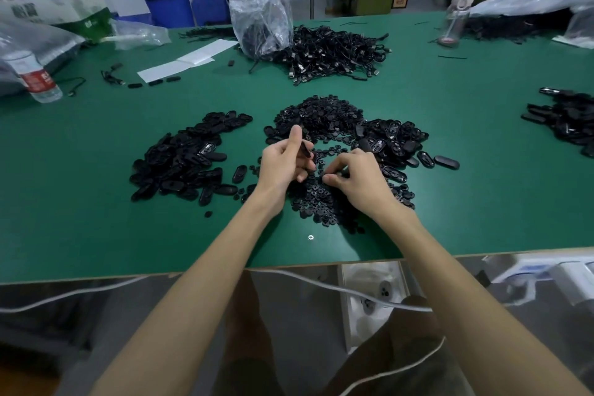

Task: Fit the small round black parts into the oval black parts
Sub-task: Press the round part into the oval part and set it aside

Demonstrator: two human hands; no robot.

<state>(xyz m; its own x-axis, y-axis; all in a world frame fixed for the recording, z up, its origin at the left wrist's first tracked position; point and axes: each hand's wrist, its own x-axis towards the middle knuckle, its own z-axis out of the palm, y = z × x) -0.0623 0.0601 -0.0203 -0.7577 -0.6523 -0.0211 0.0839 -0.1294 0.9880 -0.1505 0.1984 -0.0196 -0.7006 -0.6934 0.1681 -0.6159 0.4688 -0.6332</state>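
A heap of small round black parts point(324, 119) lies at the middle of the green table point(96, 228) and spreads toward me under my hands. Oval black parts form one pile on the left point(183, 164) and another on the right point(395, 141). My left hand point(283, 164) holds one oval black part point(305, 149) between thumb and fingers, just above the round parts. My right hand point(356, 177) rests on the round parts with its fingertips curled down and pinching among them; whether a part is caught between them is hidden.
A tangle of black cables point(334, 55) and a clear plastic bag point(260, 22) sit at the back centre. A water bottle point(35, 77) stands far left, another bottle point(456, 16) far right, and more oval parts point(565, 119) lie at the right edge. White paper sheets point(186, 61) lie back left.
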